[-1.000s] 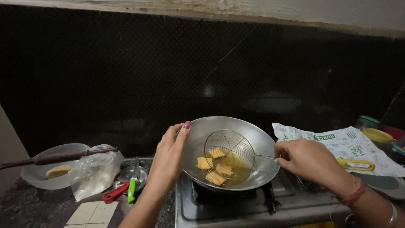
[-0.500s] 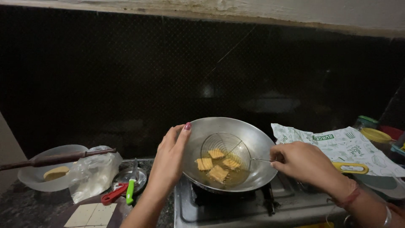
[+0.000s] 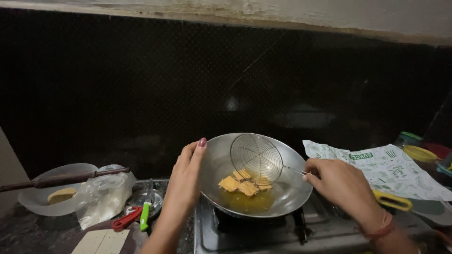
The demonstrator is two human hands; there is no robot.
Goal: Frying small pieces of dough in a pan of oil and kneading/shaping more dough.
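A steel wok (image 3: 287, 193) sits tilted on the gas stove (image 3: 320, 233), with several golden square pieces (image 3: 242, 183) lying in a shallow pool of oil. My left hand (image 3: 186, 181) grips the wok's left rim, fingers up. My right hand (image 3: 341, 183) holds the thin handle of a round wire skimmer (image 3: 256, 155). The skimmer's mesh stands nearly upright inside the wok, just behind the pieces.
Left of the stove: a pale bowl (image 3: 35, 197) with a lump of dough, a wooden rolling pin (image 3: 63, 178) across it, a clear plastic bag (image 3: 103, 197), red and green-handled tools (image 3: 136, 217). Right: printed paper (image 3: 400, 169), a yellow-handled tool (image 3: 391, 201), coloured containers (image 3: 423, 153).
The skimmer has risen from lying flat over the pieces to standing upright behind them. The pieces have gathered toward the wok's lower part. My left hand stays on the rim.
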